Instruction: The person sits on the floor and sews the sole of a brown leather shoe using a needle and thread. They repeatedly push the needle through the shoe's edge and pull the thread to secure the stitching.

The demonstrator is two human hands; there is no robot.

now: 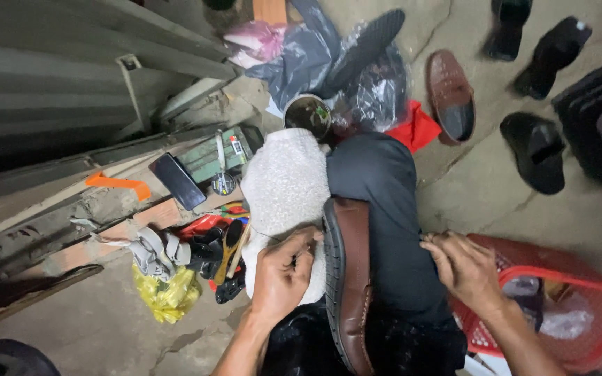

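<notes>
A brown leather shoe (353, 278) lies on its side across my lap, its dark sole facing left, wedged between my legs in dark trousers (384, 209). A white towel (283, 184) covers my left knee. My left hand (281, 275) rests on the towel beside the sole, fingers pinched on a thin tool or needle at the sole's edge. My right hand (465, 268) sits on my right thigh with fingers pinched together, seemingly on a thin thread that is too fine to make out.
A red plastic basket (580, 306) stands at my right. Loose shoes lie on the concrete: a brown one (451, 94) and black ones (534, 150). A tin (308, 115), a dark phone (177, 181), brushes (230, 244), rags and a yellow bag (165, 296) crowd the left.
</notes>
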